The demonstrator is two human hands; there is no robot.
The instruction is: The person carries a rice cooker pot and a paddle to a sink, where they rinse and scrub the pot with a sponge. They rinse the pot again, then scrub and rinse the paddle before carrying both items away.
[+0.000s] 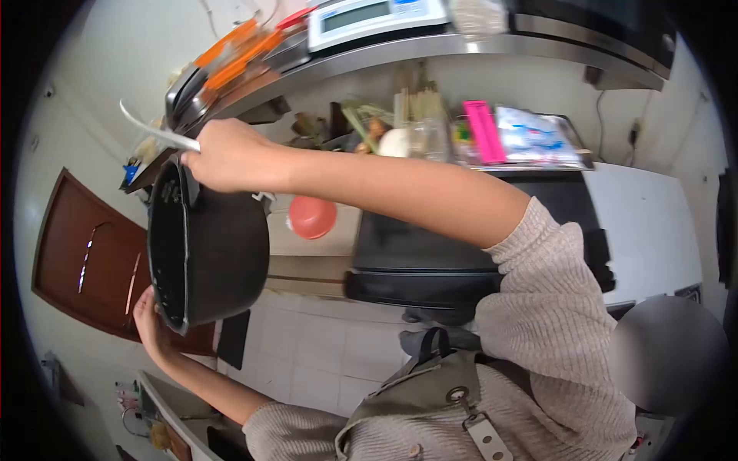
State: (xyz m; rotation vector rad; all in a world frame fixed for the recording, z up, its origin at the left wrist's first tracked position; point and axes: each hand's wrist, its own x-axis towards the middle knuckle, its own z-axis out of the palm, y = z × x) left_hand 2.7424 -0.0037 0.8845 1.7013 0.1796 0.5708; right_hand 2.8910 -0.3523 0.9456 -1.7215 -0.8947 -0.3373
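Observation:
A deep black pot [223,238] is held up on its side at the left, its mouth facing left, with small pale specks along the inside. My right hand [227,154] is closed at the pot's upper rim. From that fist sticks out a white, curved, slender thing [157,132], pointing up and left; I cannot tell its kind. My left hand [150,315] supports the pot's lower rim, fingers bent against it and partly hidden behind it.
A pink-red bowl [313,217] sits on the counter behind the pot, beside a black appliance [430,230]. Above runs a metal shelf [369,65] with a digital scale [377,19] and orange-edged containers [231,58]. A brown door [81,253] stands at the far left.

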